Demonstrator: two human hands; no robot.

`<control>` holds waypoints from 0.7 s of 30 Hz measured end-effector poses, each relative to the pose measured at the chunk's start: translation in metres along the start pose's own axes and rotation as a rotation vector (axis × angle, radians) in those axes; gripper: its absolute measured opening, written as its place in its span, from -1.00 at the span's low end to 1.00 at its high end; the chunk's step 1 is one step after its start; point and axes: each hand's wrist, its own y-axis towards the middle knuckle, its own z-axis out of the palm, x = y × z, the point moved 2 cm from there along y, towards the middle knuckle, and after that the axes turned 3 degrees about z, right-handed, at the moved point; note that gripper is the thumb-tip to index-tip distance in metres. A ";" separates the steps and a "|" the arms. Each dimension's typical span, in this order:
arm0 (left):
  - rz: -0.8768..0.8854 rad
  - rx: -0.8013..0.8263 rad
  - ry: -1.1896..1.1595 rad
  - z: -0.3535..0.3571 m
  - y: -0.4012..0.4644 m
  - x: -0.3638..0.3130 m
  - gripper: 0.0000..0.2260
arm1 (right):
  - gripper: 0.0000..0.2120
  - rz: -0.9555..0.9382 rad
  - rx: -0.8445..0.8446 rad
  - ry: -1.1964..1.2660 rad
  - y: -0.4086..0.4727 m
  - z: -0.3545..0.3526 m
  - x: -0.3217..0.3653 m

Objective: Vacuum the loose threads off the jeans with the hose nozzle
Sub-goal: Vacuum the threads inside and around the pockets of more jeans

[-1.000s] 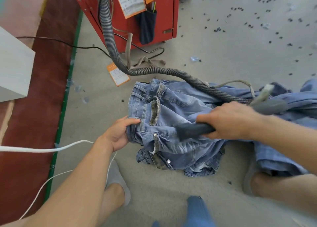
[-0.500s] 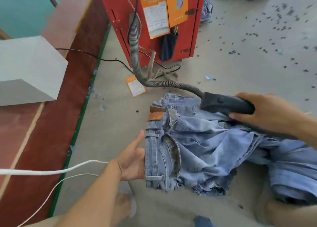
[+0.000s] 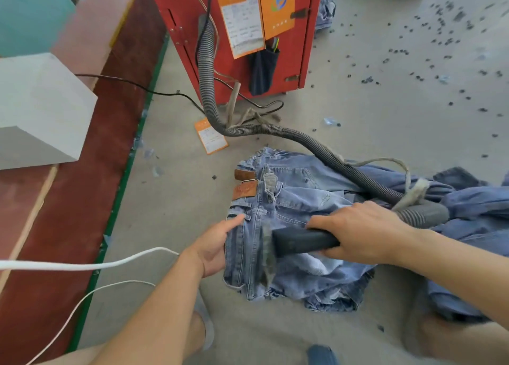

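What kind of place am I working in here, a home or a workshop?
Most likely a garment finishing workshop, not a home. A red machine cabinet with orange job tickets feeds the ribbed suction hose, jeans lie on a bare concrete floor, and dark thread clippings are scattered across it.

This was a garment workshop floor. Beyond the right hand (image 3: 363,232) stood a red metal cabinet (image 3: 192,34) hung with orange job tickets (image 3: 242,23), its ribbed hose (image 3: 303,141) trailing over bare concrete (image 3: 385,116). Dark thread clippings (image 3: 440,28) littered the floor far beyond it, and more denim (image 3: 325,9) lay heaped beside the cabinet.
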 end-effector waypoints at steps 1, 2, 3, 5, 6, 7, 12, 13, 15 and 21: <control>-0.011 0.012 -0.002 -0.001 -0.002 0.001 -0.57 | -0.57 -0.010 -0.033 0.032 0.001 -0.005 0.005; -0.016 0.033 -0.015 -0.002 -0.004 0.000 -0.57 | -0.53 -0.009 -0.071 0.084 0.000 -0.014 0.006; -0.010 0.056 -0.036 -0.002 -0.005 -0.001 -0.59 | -0.50 0.005 -0.117 0.151 -0.002 -0.024 0.005; 0.038 0.124 -0.038 0.000 -0.011 -0.005 -0.64 | -0.54 0.078 -0.238 0.289 -0.008 -0.040 -0.010; 0.066 0.156 -0.029 0.001 -0.012 -0.007 -0.62 | -0.58 0.136 -0.289 0.344 -0.011 -0.047 -0.021; 0.091 0.178 -0.032 0.003 -0.014 -0.009 -0.59 | -0.62 0.190 -0.315 0.387 -0.014 -0.053 -0.032; -0.041 0.430 -0.340 0.024 -0.017 -0.010 -0.03 | -0.73 0.195 -0.198 0.397 -0.025 -0.061 -0.058; -0.091 0.429 -0.327 0.026 -0.015 -0.009 0.00 | -0.72 0.170 -0.165 0.366 -0.026 -0.059 -0.057; -0.078 0.354 -0.198 0.030 -0.013 -0.003 -0.20 | -0.69 0.133 -0.113 0.314 -0.026 -0.053 -0.055; 0.138 0.269 -0.209 0.034 -0.025 -0.012 -0.48 | -0.57 0.114 -0.121 0.308 -0.033 -0.043 -0.058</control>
